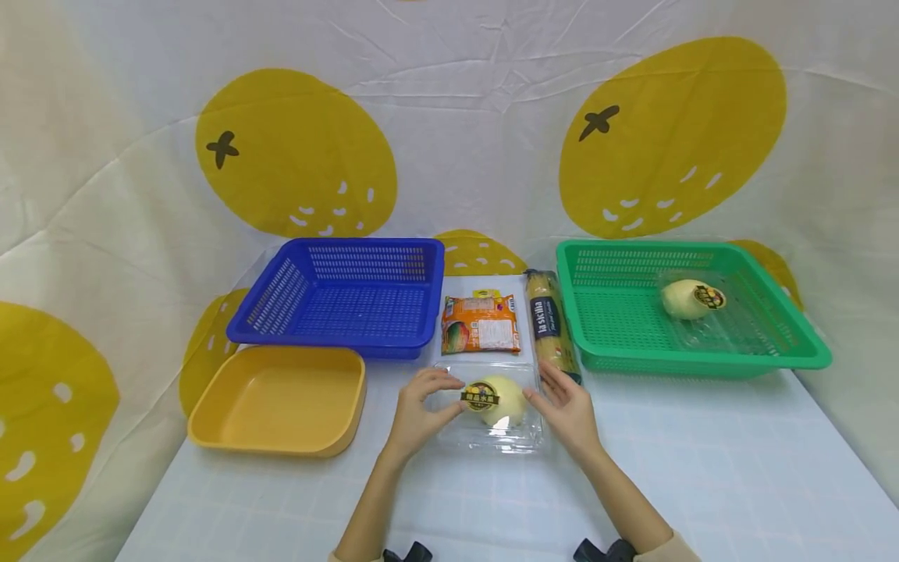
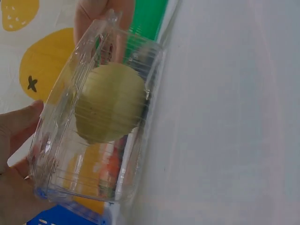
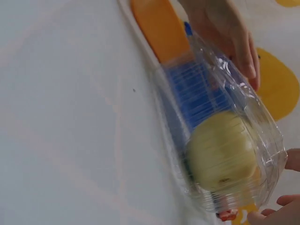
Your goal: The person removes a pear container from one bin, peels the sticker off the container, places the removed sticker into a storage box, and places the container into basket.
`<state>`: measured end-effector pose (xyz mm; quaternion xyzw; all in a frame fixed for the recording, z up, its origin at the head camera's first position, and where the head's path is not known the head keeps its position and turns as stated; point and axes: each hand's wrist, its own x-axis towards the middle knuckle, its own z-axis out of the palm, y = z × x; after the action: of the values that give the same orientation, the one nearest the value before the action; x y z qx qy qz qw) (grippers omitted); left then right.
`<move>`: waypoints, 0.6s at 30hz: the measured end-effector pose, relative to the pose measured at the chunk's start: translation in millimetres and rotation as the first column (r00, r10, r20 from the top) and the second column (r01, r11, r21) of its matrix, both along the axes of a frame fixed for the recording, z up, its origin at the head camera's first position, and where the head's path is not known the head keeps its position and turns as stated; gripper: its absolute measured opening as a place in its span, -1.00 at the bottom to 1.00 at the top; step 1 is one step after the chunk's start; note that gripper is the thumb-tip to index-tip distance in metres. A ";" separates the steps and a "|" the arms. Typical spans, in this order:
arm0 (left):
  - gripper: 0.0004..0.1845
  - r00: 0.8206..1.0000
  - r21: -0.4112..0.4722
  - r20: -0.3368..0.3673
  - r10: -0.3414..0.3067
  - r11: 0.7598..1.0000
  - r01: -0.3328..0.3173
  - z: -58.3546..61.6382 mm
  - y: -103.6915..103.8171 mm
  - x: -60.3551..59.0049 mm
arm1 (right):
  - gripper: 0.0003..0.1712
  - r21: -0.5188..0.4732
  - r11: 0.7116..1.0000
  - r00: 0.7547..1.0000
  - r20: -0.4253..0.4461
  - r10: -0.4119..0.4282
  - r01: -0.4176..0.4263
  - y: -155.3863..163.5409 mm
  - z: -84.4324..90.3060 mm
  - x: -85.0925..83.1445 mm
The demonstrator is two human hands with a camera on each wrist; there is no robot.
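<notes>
A clear plastic clamshell box [image 1: 516, 443] with a pale yellow melon [image 1: 507, 402] inside is in front of me, a dark round label [image 1: 481, 396] on its lid. My left hand [image 1: 419, 414] holds the box's left side, thumb and fingers spread over its edge. From the right, my right hand [image 1: 570, 414] grips the opposite edge with thumb and fingertips. Both wrist views show the melon through the ribbed box wall, the left hand [image 2: 18, 173] on one end and the right hand [image 3: 283, 206] on the other. Whether the box touches the table cannot be told.
Behind the box lie an orange snack packet [image 1: 481, 324] and a pack of spaghetti [image 1: 548, 320]. At left are a blue basket [image 1: 330, 343] and a yellow-orange tub [image 1: 267, 449]. A green basket [image 1: 695, 361] at right contains another boxed melon [image 1: 683, 300].
</notes>
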<state>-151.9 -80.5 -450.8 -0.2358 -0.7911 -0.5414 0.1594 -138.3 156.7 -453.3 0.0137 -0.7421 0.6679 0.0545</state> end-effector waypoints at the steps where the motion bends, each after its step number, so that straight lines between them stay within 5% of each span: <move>1: -0.72 0.999 -0.028 0.021 -0.034 0.999 0.034 0.5 1.4 0.4 | -0.30 -0.001 1.000 1.000 0.022 0.001 -0.001 0.1 -0.8 -0.2; 5: -0.72 0.991 -0.131 0.101 -0.087 0.986 0.100 1.7 6.0 2.7 | -0.29 -0.006 1.000 0.997 0.073 0.007 -0.006 -0.2 -3.9 1.2; 18: -0.86 1.000 -0.238 0.026 -0.010 0.971 0.016 0.3 16.5 4.1 | -0.27 -0.059 0.998 0.995 0.101 0.005 0.001 -2.1 -9.1 3.8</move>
<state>-147.8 -64.0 -450.6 -0.2518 -0.8505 -0.4467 0.1168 -134.4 154.6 -462.5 -0.0209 -0.7240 0.6893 0.0168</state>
